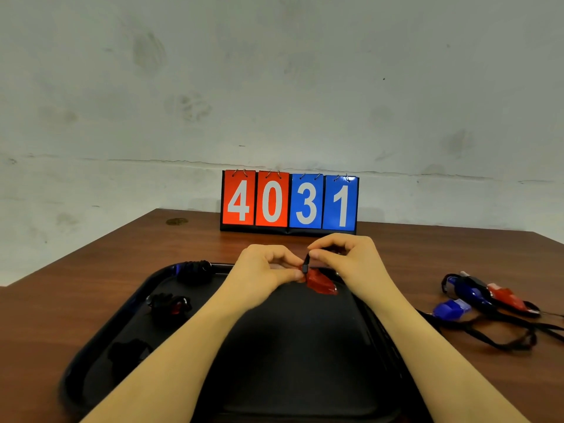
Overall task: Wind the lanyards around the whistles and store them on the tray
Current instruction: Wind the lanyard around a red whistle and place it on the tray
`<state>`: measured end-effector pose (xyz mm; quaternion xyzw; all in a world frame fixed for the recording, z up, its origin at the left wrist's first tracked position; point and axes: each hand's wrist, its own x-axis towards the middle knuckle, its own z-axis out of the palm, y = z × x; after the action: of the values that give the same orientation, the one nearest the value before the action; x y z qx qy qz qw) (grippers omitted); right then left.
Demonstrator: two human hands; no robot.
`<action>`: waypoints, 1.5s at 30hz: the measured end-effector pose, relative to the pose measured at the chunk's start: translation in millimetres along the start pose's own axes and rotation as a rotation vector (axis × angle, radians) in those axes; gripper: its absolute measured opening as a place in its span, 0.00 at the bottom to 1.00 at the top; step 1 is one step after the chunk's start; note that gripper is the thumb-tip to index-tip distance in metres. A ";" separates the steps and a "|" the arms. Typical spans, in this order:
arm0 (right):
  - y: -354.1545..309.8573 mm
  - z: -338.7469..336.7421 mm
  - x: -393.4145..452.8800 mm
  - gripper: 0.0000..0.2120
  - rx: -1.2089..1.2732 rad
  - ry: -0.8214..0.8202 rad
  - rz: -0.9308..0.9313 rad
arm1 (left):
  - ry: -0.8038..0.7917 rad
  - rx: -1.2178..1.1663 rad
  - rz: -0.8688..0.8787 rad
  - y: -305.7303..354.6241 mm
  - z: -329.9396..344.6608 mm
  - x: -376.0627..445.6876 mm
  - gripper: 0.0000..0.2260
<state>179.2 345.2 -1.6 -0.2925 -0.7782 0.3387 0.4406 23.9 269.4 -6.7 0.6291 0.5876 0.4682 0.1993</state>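
A red whistle (321, 282) hangs just above the far edge of the black tray (293, 346). My left hand (265, 270) pinches it at its top end. My right hand (345, 254) pinches the black lanyard (306, 261) right above the whistle, fingers curled. On the tray lie three wound whistles: one at the far left corner (195, 270), a red one (171, 305) at the left, and a dark one (128, 352) nearer me. Loose blue whistles (451, 308) and a red whistle (506, 296) with tangled black lanyards (500, 340) lie on the table to the right.
A flip scoreboard (289, 203) reading 4031 stands at the back of the brown wooden table (61, 300), against a pale wall. The table's left edge runs diagonally toward me.
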 end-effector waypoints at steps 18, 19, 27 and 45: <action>-4.4 7.2 -2.9 0.03 0.172 -0.231 0.109 | 0.354 -0.436 -0.035 -0.7 -1.0 3.8 0.05; -6.2 7.0 -3.2 0.04 0.190 -0.247 0.113 | 0.376 -0.421 -0.039 -1.4 -1.2 4.5 0.05; -16.5 3.6 -7.1 0.04 0.165 -0.217 -0.011 | 0.419 -0.128 -0.056 -11.1 -1.2 9.1 0.05; 2.5 9.6 -1.0 0.05 -0.174 0.222 -0.112 | 0.172 0.160 0.175 -3.1 4.5 2.0 0.09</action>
<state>171.5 343.4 -7.8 -0.3213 -0.7663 0.2105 0.5150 25.6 273.3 -10.7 0.6495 0.5807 0.4876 0.0559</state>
